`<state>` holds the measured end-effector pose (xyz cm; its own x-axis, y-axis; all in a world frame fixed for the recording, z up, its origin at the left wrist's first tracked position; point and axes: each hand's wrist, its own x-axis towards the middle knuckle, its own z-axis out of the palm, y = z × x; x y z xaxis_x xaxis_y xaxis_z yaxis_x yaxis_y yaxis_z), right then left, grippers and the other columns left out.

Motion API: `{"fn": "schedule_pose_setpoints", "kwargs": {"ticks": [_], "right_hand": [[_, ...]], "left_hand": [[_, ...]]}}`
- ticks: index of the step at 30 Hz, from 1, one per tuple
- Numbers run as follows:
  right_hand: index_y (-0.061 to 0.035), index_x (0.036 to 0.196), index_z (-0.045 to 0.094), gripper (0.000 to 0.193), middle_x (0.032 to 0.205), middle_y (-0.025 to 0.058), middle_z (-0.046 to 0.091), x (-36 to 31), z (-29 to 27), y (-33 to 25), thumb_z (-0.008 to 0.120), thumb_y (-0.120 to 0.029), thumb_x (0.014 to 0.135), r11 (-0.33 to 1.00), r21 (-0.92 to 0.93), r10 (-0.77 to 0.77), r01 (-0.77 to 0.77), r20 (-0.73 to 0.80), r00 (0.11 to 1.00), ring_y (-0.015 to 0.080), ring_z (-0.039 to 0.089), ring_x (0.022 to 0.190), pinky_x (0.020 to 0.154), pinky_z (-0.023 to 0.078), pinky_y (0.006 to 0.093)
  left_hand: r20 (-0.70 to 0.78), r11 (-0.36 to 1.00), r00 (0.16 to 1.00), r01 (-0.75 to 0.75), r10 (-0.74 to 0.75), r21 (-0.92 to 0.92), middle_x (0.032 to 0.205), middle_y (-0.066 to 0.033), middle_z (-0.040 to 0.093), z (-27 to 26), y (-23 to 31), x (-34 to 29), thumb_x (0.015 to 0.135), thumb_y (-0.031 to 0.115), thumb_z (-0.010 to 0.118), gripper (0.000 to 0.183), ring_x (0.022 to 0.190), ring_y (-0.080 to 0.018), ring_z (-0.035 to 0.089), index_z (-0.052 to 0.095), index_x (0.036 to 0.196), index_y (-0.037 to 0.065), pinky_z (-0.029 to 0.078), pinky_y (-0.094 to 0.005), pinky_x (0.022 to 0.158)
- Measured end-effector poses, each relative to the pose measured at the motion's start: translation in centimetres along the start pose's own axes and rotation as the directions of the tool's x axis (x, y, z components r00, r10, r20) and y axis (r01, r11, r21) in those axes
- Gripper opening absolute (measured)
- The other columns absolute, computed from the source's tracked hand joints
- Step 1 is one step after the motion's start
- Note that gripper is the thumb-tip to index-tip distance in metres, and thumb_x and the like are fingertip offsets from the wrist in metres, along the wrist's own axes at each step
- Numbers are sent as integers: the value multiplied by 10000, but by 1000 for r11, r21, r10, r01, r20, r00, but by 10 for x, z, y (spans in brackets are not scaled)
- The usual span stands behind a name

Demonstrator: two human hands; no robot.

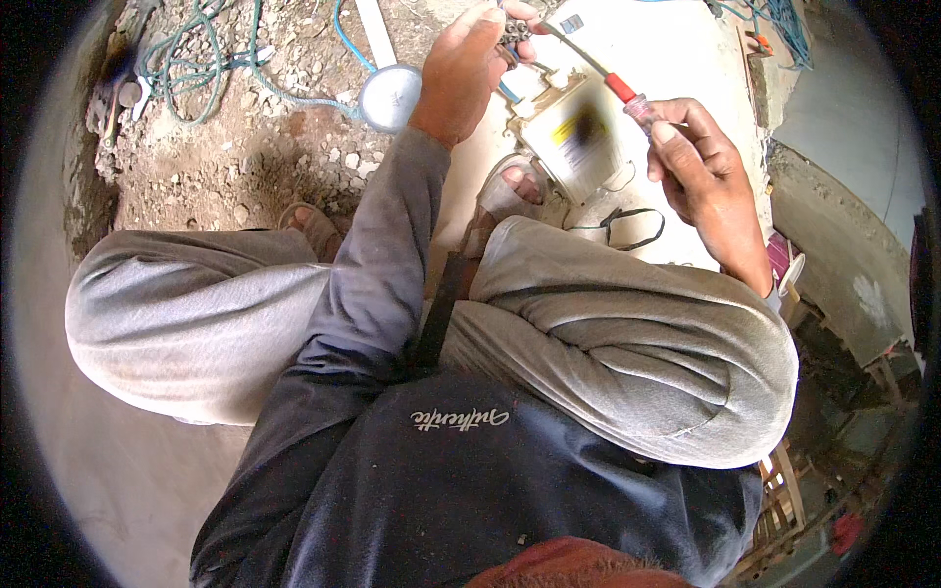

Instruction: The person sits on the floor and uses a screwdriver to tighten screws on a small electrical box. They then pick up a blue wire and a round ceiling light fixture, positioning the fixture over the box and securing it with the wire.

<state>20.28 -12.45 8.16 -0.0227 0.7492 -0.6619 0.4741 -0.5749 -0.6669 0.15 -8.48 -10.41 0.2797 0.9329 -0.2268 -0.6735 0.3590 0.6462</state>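
Note:
My left hand (466, 73) is closed around a small dark metal part (514, 35) at the top of the view; my fingers cover much of it. Its exact kind is not clear. In my right hand (696, 167) is a screwdriver (627, 93) with a red and clear handle, gripped between thumb and fingers. The long dark shaft slants up and left, its tip end close to the metal part; whether they touch I cannot tell. Below the shaft lies a pale rectangular box (571, 142) with a yellow label, with short wires at its upper end.
A round grey-white disc (390, 98) with a blue cord lies left of my left wrist. Tangled teal rope (201, 59) spreads over stony soil. A thin black loop (635, 227) rests beside my sandalled foot (515, 186). More blue cord (779, 24) is at the upper right.

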Motion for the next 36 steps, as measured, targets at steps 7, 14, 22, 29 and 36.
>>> {"fn": "schedule_pose_setpoints", "kwargs": {"ticks": [7,14,22,29,36], "right_hand": [[-44,1162,611,243,742,-31,519,4,9,-4,532,-242,1045,989,-137,-46,47,7,999,37,405,623,554,339,222],[11,1140,588,236,803,121,595,10,11,4,574,-193,1020,867,-412,-315,281,-15,949,159,549,710,670,462,327],[-3,1105,605,243,795,119,614,16,3,-1,570,-229,1023,882,-399,-248,252,61,967,166,575,701,654,462,341],[-49,1071,620,239,745,-16,547,27,-7,-5,550,-274,1035,982,116,127,-150,189,974,71,497,669,598,398,255],[-8,1077,598,245,772,66,573,29,11,7,558,-245,1031,928,-268,-246,261,85,965,132,515,721,676,454,305]], "left_hand": [[37,991,997,-74,70,115,1165,-196,643,-1,0,5,1093,206,334,354,952,-178,589,533,1224,-56,501,-327,936],[-7,976,996,-89,93,200,1181,-184,647,1,-4,10,1095,224,342,370,953,-159,582,549,1238,-47,497,-323,951],[-32,960,997,-59,71,275,1193,-144,647,-2,-7,12,1081,247,386,366,966,-135,563,570,1225,-35,480,-307,962],[20,952,999,-49,45,302,1196,-143,649,-12,-11,11,1074,255,409,392,986,-132,577,573,1241,-59,482,-297,967],[-69,995,995,-82,78,-59,1262,-201,607,-4,-7,15,1094,290,313,479,1089,-231,595,486,1311,-101,472,-357,1012]]}}
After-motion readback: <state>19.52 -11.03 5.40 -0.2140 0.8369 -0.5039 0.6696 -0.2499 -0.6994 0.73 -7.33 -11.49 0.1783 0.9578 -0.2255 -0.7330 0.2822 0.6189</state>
